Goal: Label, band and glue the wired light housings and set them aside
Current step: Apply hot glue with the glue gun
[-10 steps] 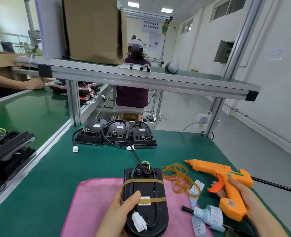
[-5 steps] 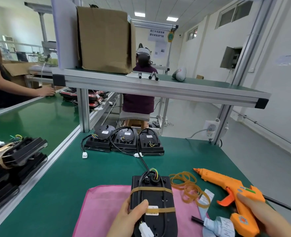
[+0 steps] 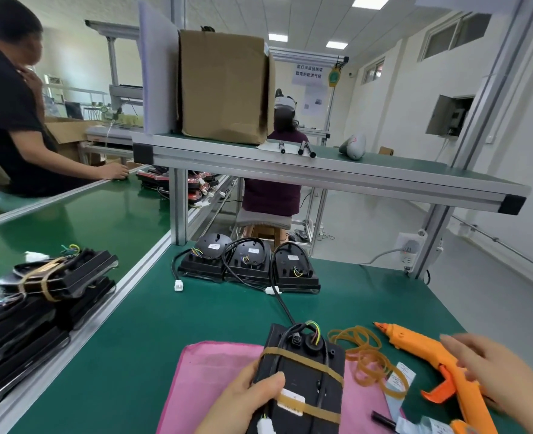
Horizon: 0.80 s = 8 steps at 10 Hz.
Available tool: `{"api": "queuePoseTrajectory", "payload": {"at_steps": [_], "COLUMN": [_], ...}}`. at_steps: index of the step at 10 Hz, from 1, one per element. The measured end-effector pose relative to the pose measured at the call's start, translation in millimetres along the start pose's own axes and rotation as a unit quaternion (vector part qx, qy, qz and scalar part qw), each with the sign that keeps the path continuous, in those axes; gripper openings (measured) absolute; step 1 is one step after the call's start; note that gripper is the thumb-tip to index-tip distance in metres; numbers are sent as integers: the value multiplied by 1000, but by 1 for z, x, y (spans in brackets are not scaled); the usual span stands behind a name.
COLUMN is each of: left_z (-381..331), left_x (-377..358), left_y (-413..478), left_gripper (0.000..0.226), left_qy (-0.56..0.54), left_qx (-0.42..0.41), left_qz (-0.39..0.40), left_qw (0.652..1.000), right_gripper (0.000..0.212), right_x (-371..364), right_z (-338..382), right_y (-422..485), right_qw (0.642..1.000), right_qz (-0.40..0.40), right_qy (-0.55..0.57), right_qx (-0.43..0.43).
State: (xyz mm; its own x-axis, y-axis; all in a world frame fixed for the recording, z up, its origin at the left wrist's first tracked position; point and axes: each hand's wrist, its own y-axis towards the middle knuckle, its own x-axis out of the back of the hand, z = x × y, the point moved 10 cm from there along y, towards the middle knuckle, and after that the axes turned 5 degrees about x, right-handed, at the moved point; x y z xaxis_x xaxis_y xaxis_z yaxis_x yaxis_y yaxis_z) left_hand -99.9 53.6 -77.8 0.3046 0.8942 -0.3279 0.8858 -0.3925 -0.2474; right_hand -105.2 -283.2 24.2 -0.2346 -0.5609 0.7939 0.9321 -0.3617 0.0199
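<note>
Green bench: gluing seems in hand.
On the pink cloth the left hand grips the banded, labelled housing; the right hand lies blurred over the glue gun, grip unclear. Next: nozzle to the wire entry.

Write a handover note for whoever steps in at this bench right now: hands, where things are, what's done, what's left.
Left hand grips the black housing on the pink cloth.
Right hand lies over the glue gun grip, blurred; whether it grips cannot be told.
Done: two bands and a white label are on that housing. Glue cannot be seen.
Spare rubber bands and label strips lie between housing and gun.
Left: set this one aside, probably with the banded stack on the left belt; three unbanded housings wait at the table's far edge.
</note>
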Motion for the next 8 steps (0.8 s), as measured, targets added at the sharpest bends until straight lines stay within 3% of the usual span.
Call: {"api": "queuePoseTrajectory", "payload": {"at_steps": [1, 2, 3, 4, 5, 6, 7, 8], "left_z": [-8, -9, -13, -11, -22, -28, -11, -12], "left_x": [-9, -11, -4, 11, 18, 38, 100, 93], "left_y": [-9, -17, -20, -22, -34, -45, -37, -40], "left_gripper": [51, 48, 44, 44, 39, 48, 54, 56], "left_qy": [46, 73, 91, 93, 29, 2, -122, -273], "left_qx": [-9, -2, -12, 32, 9, -59, -51, -152], "left_qz": [71, 95, 91, 96, 106, 109, -151, -169], "left_qw": [996, 993, 992, 990, 994, 992, 980, 935], "right_gripper": [20, 41, 69, 82, 79, 71, 79, 65], "right_x": [-50, -114, -152, -170, -192, -202, -223, -226], "right_z": [50, 97, 136, 148, 158, 176, 183, 206], "right_y": [-3, -20, -53, -54, -55, -42, -26, -32], "right_qw": [984, 924, 840, 804, 778, 810, 777, 725], "right_qz": [132, 334, 495, 550, 581, 521, 498, 453], "right_qy": [100, 165, 158, 190, 192, 259, 384, 518], "right_qx": [59, 90, 157, 124, 140, 76, -42, -18]}}
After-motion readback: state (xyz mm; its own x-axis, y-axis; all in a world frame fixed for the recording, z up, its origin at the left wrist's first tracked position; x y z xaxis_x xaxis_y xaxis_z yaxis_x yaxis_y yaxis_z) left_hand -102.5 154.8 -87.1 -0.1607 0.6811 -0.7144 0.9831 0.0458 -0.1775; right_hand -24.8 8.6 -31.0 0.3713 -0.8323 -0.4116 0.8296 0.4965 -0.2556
